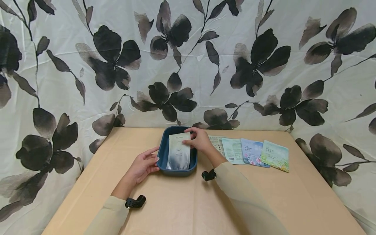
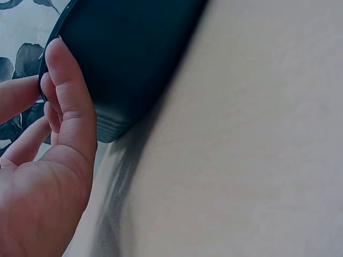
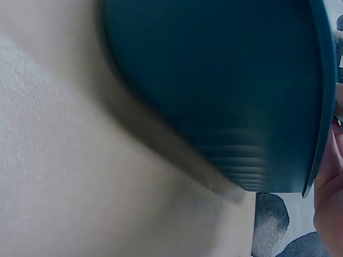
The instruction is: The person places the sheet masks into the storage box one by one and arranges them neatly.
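A dark blue plastic bin (image 1: pixel 192 163) with rounded corners sits on the table. Inside it stands a flat pale packet (image 1: pixel 179 151), silvery grey toward its bottom, leaning with small print near the top. My right hand (image 1: pixel 198 140) pinches the packet's upper right edge between thumb and fingers, over the bin's right rim. Against the bin's left side rests my left hand (image 1: pixel 144 165), fingers loosely bent and fingertips at the rim. In the left wrist view the left thumb (image 2: pixel 72 101) lies along the outer wall. Most of the right hand is hidden behind the bin in the right wrist view.
Right of the bin lies an overlapping row of flat packets: a printed one (image 1: pixel 217 143) partly behind my right forearm, a pale green one (image 1: pixel 233 150), a blue floral one (image 1: pixel 255 152) and a green meadow one (image 1: pixel 275 155). A floral curtain (image 1: pixel 205 65) hangs behind the table (image 1: pixel 176 202).
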{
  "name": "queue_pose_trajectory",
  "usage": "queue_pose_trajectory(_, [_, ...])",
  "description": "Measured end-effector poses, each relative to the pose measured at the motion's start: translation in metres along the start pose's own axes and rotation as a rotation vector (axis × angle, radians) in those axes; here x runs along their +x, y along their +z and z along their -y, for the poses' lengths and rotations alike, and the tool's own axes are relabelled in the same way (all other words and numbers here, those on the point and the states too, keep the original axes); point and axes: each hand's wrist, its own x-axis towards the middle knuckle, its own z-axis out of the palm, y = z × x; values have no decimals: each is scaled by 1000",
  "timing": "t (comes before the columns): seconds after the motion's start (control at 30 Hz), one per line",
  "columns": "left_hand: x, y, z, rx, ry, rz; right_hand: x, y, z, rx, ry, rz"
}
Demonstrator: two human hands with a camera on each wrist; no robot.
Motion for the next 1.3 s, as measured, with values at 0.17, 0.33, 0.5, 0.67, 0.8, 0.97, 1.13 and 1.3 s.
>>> queue_pose_trajectory(0.17, [0, 0, 0, 4, 0, -2, 2, 0, 1, -25, -15, -15])
queue_pose_trajectory(0.33, [0, 0, 0, -3, -1, -7, 4, 1, 2, -52, -20, -10])
queue_pose_trajectory(0.5, [1, 0, 1, -5, 1, -10, 3, 1, 4, -77, -2, 16])
queue_pose_trajectory(0.67, [1, 1, 2, 3, 4, -16, -1, -2, 7, -105, 26, 39])
queue_pose_trajectory(0.8, [2, 0, 3, -1, 7, -27, -3, -3, 9, -132, 28, 46])
queue_pose_trajectory(0.97, [2, 0, 3, -1, 13, -24, -3, -4, 11, -177, 16, 40])
queue_pose_trajectory(1.13, [1, 0, 3, 10, 13, -19, -3, -6, 11, -189, 48, 16])
queue_pose_trajectory(1.3, [0, 1, 2, 18, 7, -35, -2, -9, 10, -171, 62, 24])
